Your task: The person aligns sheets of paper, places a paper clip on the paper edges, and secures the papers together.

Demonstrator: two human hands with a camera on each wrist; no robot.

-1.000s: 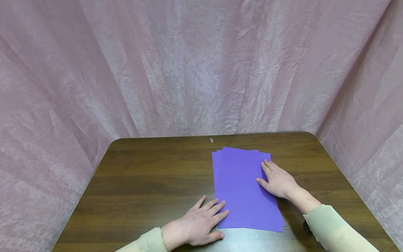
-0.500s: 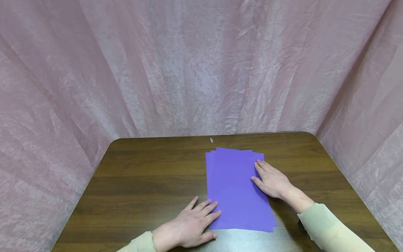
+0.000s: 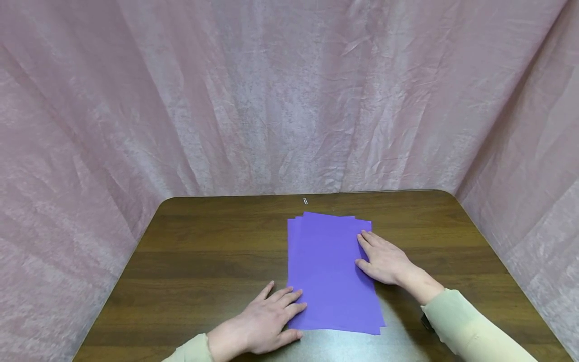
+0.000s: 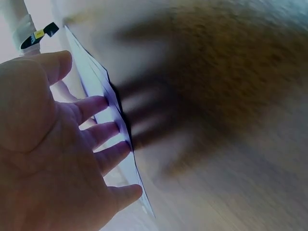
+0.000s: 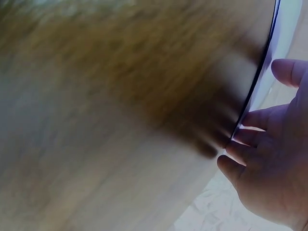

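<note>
Several purple paper sheets (image 3: 334,271) lie in a slightly fanned stack on the brown wooden table, their edges not lined up. My left hand (image 3: 262,322) has its fingers spread, with the fingertips on the stack's lower left edge. On the other side, my right hand (image 3: 384,259) rests straight fingers and thumb on the upper right edge. In the left wrist view the fingertips of the left hand (image 4: 67,139) meet the edge of the sheets (image 4: 103,82). The right wrist view shows the right hand (image 5: 274,149) with its fingertips at the paper's edge (image 5: 257,86).
A small paper clip (image 3: 305,200) lies near the back edge of the wooden table (image 3: 203,241), behind the sheets. Pink curtains (image 3: 280,100) hang behind the table and along both sides.
The stack of purple sheets has slid to the left across the table, and both hands have moved left with it. The paper clip has stayed in place.
</note>
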